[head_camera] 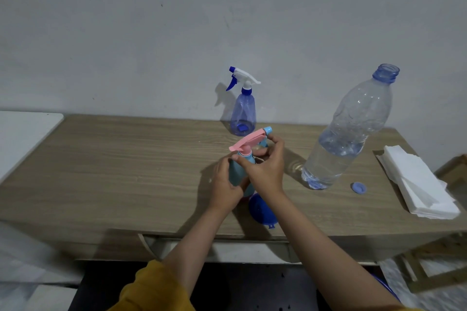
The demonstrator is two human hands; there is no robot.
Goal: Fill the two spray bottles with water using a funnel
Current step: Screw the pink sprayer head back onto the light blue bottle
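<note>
A teal spray bottle with a pink trigger head [249, 141] stands at the middle of the wooden table [126, 159]. My left hand [225, 182] wraps its body. My right hand [265, 164] grips its neck collar just under the pink head. A blue funnel [260, 212] lies on the table right behind my right wrist, partly hidden. A second, translucent blue spray bottle [243, 111] with a white and blue head stands by the wall. A large uncapped water bottle [348, 134], roughly a third full, stands to the right.
The blue bottle cap [358, 187] lies beside the water bottle's base. A stack of white paper napkins [417, 184] rests at the table's right end. A white surface [25, 134] adjoins the table on the left. The wall runs close behind.
</note>
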